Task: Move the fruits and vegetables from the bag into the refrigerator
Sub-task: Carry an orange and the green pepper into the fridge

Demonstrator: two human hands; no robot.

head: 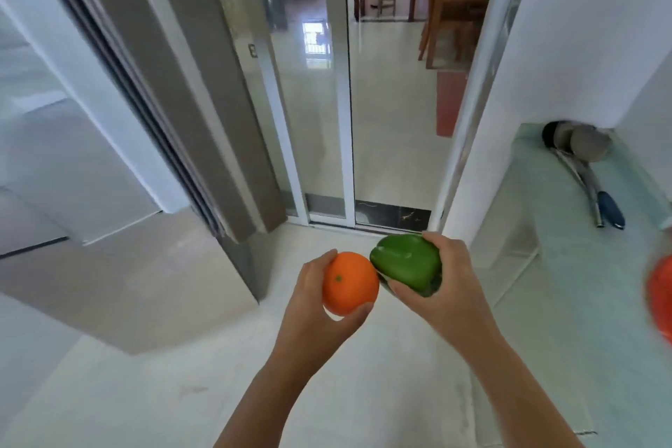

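In the near middle, over the pale floor (327, 393), two bare forearms reach forward. The left hand (309, 305) holds an orange (349, 284), thumb on its far left side and fingers curled under it, its green stem dimple facing up. Just to its right, the right hand (451, 284) grips a green pepper (405, 260), fingers wrapped over the far side and thumb beneath. The two pieces sit side by side, touching or very nearly so.

At the right edge, a blurred red-orange shape (660, 296) is cut off by the frame; what it is cannot be told. Beside it runs a pale counter (538, 265), and farther along it lie metal ladles (582, 164) with dark handles.

To the left stands a tall grey panel (189, 113), seemingly the refrigerator, with white surfaces beyond it. Farther off, straight ahead, is a sliding glass door (320, 102), and beyond it wooden furniture (454, 11) on a shiny floor.
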